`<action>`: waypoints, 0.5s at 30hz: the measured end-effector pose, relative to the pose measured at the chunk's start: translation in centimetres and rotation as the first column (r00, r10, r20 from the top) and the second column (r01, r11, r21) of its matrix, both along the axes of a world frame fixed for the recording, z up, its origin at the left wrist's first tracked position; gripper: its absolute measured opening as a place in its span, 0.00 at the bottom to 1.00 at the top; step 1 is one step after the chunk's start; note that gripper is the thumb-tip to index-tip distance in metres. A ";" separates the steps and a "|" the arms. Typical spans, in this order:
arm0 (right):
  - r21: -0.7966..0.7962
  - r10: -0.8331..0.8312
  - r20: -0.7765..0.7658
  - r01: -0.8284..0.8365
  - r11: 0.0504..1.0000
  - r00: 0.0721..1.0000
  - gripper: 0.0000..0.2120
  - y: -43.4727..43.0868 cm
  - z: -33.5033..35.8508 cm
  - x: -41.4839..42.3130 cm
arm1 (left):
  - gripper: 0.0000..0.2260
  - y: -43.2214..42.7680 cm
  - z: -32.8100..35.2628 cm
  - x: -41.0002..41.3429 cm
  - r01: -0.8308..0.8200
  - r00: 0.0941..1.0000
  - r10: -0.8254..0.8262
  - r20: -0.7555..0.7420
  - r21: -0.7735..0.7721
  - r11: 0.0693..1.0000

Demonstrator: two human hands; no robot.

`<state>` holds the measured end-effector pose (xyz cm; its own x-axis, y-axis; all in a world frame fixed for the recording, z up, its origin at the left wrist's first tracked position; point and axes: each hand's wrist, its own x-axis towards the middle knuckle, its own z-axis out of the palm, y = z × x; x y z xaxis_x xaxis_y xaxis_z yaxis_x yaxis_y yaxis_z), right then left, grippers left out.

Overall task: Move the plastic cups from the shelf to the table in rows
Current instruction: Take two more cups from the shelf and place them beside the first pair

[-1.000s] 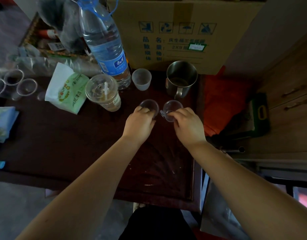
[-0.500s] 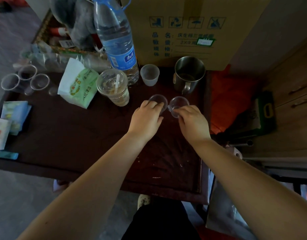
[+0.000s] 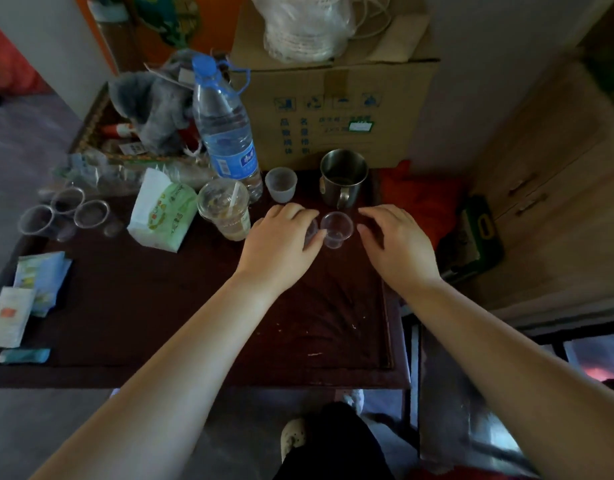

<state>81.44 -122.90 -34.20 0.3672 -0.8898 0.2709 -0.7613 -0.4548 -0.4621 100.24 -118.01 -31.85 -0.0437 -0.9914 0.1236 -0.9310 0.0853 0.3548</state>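
Two small clear plastic cups stand side by side on the dark table (image 3: 153, 306), in front of a metal mug. The right clear cup (image 3: 336, 228) stands free and upright. My right hand (image 3: 397, 245) hovers just right of it, fingers spread, holding nothing. My left hand (image 3: 281, 244) curls over the left clear cup (image 3: 312, 232), of which only a sliver of rim shows past my fingers. Three more clear cups (image 3: 68, 209) sit grouped at the table's far left. A frosted cup (image 3: 281, 184) stands behind my left hand.
Behind the cups are a metal mug (image 3: 343, 176), a water bottle (image 3: 226, 133), a lidded drink cup with a straw (image 3: 226, 211), a tissue pack (image 3: 163, 213) and a cardboard box (image 3: 333, 109). Paper packets (image 3: 39, 275) lie at the left. A wooden cabinet (image 3: 558, 202) stands to the right.
My right hand has let go of the right clear cup and drawn back to the right with its fingers spread. My left hand stays on the left cup. The camera has tilted up.
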 end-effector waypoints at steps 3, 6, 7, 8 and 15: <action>-0.071 -0.059 0.009 0.060 0.996 0.998 0.16 3.0 4.3 -1.4 | 0.21 1.6 3.8 -0.6 0.079 0.996 -0.078 0.032 -0.045 0.996; -0.136 -0.111 -0.015 0.108 0.985 0.994 0.19 6.6 8.6 -3.2 | 0.24 3.5 7.6 -2.1 0.182 0.981 -0.174 0.086 -0.100 0.978; -0.160 -0.131 -0.029 0.125 0.979 0.991 0.20 7.8 10.0 -3.9 | 0.24 4.2 8.8 -2.7 0.216 0.973 -0.205 0.103 -0.120 0.969; -0.183 -0.155 -0.041 0.145 0.972 0.987 0.21 9.1 11.3 -4.6 | 0.25 4.9 10.0 -3.5 0.249 0.966 -0.234 0.113 -0.138 0.959; -0.319 -0.362 -0.056 0.327 0.890 0.930 0.24 18.8 20.2 -10.4 | 0.26 10.1 18.4 -10.0 0.463 0.886 -0.442 0.138 -0.272 0.844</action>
<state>71.04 -104.07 -14.01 0.0951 -0.8491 0.5195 -0.9334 -0.2575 -0.2500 90.27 -107.91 -13.50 -0.4973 -0.7792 0.3814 -0.7843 0.5918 0.1863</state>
